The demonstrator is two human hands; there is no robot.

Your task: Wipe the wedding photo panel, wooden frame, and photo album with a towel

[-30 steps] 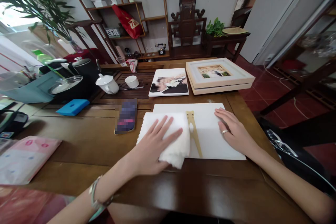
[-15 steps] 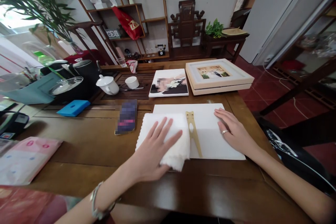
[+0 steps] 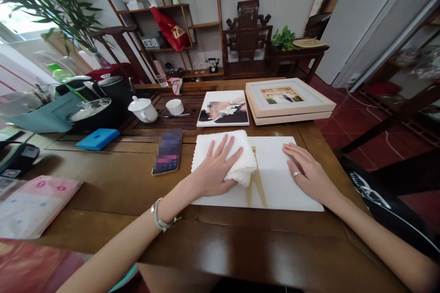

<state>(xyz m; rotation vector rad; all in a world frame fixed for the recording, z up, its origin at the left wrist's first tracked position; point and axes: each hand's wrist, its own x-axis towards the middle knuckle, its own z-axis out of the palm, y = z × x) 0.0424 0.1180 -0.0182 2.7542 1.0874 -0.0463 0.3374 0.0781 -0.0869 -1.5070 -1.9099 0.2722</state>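
My left hand (image 3: 217,167) lies flat with fingers spread on a folded white cloth (image 3: 245,155). The cloth has a scalloped edge and covers the left part of a white rectangular board (image 3: 285,192) on the table. A flat tan-gold piece (image 3: 260,190) with two leg-like prongs lies on the board. Its upper part is partly covered by the cloth. At the board's right side rests my right hand (image 3: 305,169), a ring on one finger. Its fingers are stretched and slightly bent, touching the board and holding nothing.
Behind the board lie a photo panel (image 3: 223,119) and a boxed picture frame (image 3: 292,112). To the left are a phone (image 3: 167,151), a blue block (image 3: 98,139), a white lidded teapot (image 3: 143,111), a white cup (image 3: 174,107) and a pink-white packet (image 3: 37,201).
My left hand has pushed the cloth away from me and slightly right across the board. The cloth now overlaps the top of the tan-gold piece. My right hand stays in place.
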